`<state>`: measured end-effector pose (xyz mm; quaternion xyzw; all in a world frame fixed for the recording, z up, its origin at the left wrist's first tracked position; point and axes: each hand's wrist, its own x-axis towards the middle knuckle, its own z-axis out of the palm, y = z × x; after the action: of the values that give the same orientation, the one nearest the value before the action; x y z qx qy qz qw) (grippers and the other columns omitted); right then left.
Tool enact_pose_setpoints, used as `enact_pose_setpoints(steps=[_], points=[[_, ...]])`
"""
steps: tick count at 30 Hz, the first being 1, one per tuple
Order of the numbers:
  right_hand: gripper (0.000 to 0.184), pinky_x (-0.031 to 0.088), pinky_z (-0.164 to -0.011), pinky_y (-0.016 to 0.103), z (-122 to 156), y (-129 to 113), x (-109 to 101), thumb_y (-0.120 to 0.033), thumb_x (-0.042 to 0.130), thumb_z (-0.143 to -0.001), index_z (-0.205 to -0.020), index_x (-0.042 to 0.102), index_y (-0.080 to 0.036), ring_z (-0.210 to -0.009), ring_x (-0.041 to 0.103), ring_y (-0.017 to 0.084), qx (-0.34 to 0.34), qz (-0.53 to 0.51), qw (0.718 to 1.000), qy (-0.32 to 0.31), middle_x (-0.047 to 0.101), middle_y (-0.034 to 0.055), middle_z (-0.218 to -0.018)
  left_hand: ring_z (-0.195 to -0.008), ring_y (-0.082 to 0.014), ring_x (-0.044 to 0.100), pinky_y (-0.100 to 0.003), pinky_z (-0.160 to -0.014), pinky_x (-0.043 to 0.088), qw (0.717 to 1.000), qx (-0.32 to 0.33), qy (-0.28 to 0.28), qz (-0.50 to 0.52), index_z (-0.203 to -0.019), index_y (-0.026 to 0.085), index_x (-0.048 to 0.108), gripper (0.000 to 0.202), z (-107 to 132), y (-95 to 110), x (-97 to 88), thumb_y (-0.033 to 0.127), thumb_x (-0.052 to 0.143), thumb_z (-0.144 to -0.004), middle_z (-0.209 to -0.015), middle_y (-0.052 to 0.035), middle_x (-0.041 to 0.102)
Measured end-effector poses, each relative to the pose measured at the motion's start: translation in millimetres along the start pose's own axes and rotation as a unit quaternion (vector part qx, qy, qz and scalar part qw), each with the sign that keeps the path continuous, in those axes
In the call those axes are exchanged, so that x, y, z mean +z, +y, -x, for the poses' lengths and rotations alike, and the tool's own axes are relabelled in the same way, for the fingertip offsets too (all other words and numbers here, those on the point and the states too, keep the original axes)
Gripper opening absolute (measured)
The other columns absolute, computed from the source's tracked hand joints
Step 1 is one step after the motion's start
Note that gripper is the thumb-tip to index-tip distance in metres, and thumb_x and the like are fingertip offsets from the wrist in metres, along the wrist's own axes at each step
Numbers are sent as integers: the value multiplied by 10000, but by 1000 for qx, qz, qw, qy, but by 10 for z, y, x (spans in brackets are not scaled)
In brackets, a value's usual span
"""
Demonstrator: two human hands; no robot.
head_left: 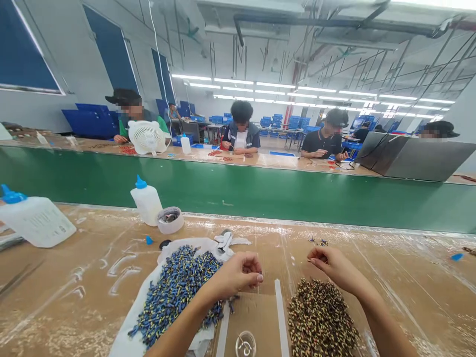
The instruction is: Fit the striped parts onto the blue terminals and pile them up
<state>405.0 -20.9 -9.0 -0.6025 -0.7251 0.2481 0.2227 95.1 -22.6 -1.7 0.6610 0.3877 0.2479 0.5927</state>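
My left hand [243,270] is closed, thumb against curled fingers, above the right edge of a heap of small blue and yellow pieces [182,282]. Whatever it may pinch is too small to name. Over the far end of a second heap of small brown and cream pieces [320,317], my right hand [330,265] pinches thumb and forefinger together. A tiny dark tip shows there, its kind unclear. The blue heap lies on a white sheet [130,322]. Between the heaps is a cardboard piece [256,315] edged with white strips, bearing a small clear dish [246,342].
Behind the heaps stand a white squeeze bottle [147,203] and a tape roll [171,220]. Another bottle [40,223] is at far left. A green belt [230,186] runs across. Beyond it several people sit working, near a white fan [147,136] and metal box [424,156].
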Motion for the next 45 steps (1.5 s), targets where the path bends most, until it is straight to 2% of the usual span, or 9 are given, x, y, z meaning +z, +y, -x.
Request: enact_pose_setpoints(steps=[5, 9, 14, 18, 21, 27, 35, 41, 45], points=[[220, 456, -662, 305, -88, -698, -370, -389, 610, -840, -843, 686, -182, -725, 604, 188, -47, -162, 985, 41, 692, 47, -784, -678, -116, 537, -231, -635, 411, 987, 103, 84, -92, -816, 147, 611, 93, -5, 628, -126, 234, 638, -798, -727, 3, 600], [271, 479, -706, 289, -81, -1209, -421, -428, 716, -788, -916, 712, -189, -739, 601, 164, -66, -347, 931, 94, 699, 37, -803, -743, -135, 567, -255, -695, 454, 967, 168, 158, -111, -870, 168, 625, 94, 35, 1023, -86, 255, 589, -861, -793, -8, 632], [217, 503, -782, 279, -76, -1413, -275, -368, 780, -758, -896, 726, -210, -808, 635, 152, -82, -516, 847, 97, 724, 39, -872, -787, -158, 608, -274, -725, 498, 939, 208, 232, -146, -933, 198, 682, 145, 89, 1182, 42, 286, 572, -900, -857, -25, 691], [153, 496, -773, 264, -50, -1466, -209, -335, 767, -786, -871, 718, -218, -779, 622, 133, -98, -551, 823, 102, 703, 18, -828, -763, -158, 640, -276, -721, 519, 925, 236, 256, -151, -976, 210, 703, 153, 97, 1211, 125, 269, 582, -904, -870, -24, 721], [138, 478, -752, 256, -39, -1498, -162, -334, 754, -802, -865, 706, -221, -756, 589, 124, -106, -547, 822, 114, 671, 1, -799, -741, -148, 643, -263, -711, 515, 914, 251, 272, -164, -939, 211, 706, 128, 86, 1222, 163, 253, 590, -905, -839, -9, 725], [135, 466, -768, 271, -50, -1526, -65, -356, 724, -827, -887, 697, -237, -797, 574, 140, -105, -501, 849, 132, 654, -4, -817, -728, -129, 630, -242, -721, 500, 896, 270, 293, -195, -875, 200, 693, 93, 58, 1214, 177, 224, 606, -897, -816, 6, 721], [126, 487, -736, 264, -9, -1549, -87, -356, 700, -842, -881, 684, -238, -780, 593, 141, -118, -444, 876, 144, 659, -5, -820, -730, -137, 619, -251, -701, 484, 884, 282, 295, -228, -870, 189, 693, 105, 39, 1203, 158, 208, 594, -901, -816, -9, 714], [132, 504, -679, 283, 32, -1549, -127, -355, 688, -838, -857, 687, -225, -769, 615, 168, -128, -380, 903, 152, 687, 22, -845, -737, -135, 586, -258, -675, 460, 839, 348, 308, -282, -888, 187, 688, 140, 42, 1177, 145, 167, 554, -919, -807, -25, 650], [127, 508, -675, 295, 48, -1534, -132, -345, 704, -823, -831, 686, -219, -738, 624, 172, -136, -365, 908, 151, 679, 16, -786, -723, -141, 558, -264, -646, 440, 818, 353, 311, -330, -851, 182, 672, 157, 70, 1176, 122, 169, 535, -926, -772, -24, 610]])
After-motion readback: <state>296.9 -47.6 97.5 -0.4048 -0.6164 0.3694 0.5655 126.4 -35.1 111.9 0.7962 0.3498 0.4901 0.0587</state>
